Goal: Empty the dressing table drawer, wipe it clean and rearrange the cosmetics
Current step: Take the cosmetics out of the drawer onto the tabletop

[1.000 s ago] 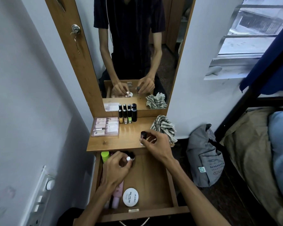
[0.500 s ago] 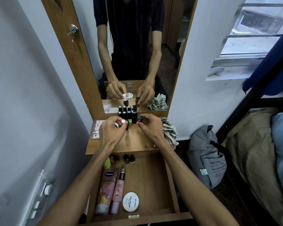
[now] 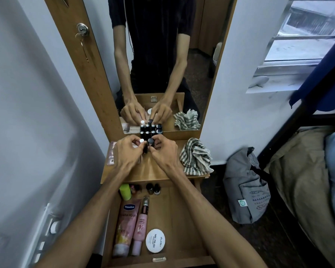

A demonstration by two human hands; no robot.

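The wooden drawer [image 3: 184, 213] stands pulled open below the table top [image 3: 153, 172]. Inside lie a pink Vaseline tube [image 3: 126, 225], a pink bottle [image 3: 140, 227], a round white nail polish tin [image 3: 155, 240], a green bottle [image 3: 125, 191] and several small dark bottles [image 3: 152, 188]. My left hand [image 3: 127, 151] pinches a white-capped bottle [image 3: 142, 141] on the table top. My right hand [image 3: 162, 151] pinches a dark-capped bottle [image 3: 150, 141] beside it. A row of dark bottles [image 3: 151, 131] stands against the mirror just behind them.
A striped cloth [image 3: 196, 156] lies crumpled on the right of the table top. A clear pink packet [image 3: 111, 153] sits at its left edge. A grey bag [image 3: 246, 192] leans on the floor to the right, next to a bed [image 3: 307, 171]. Wall switches [image 3: 46, 229] are at left.
Both hands rose from the drawer and table front to the back of the table top, carrying the small bottles to the row at the mirror.
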